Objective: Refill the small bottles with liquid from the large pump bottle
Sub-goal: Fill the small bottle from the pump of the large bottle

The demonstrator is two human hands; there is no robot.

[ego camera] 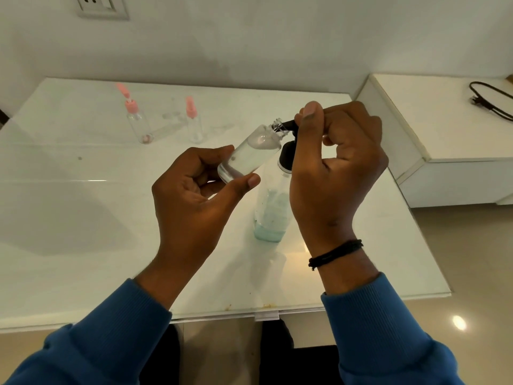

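Both hands [194, 195] [333, 168] raised, fingers curled, gripping.

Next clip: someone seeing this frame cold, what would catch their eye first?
Centre frame, the left hand holds a small clear bottle tilted, its open neck at the black nozzle of the large pump bottle, where the right hand grips the pump head. Two pink-capped small bottles stand at the back left of the white table.

Wall socket [100, 4], black cable [490, 102]
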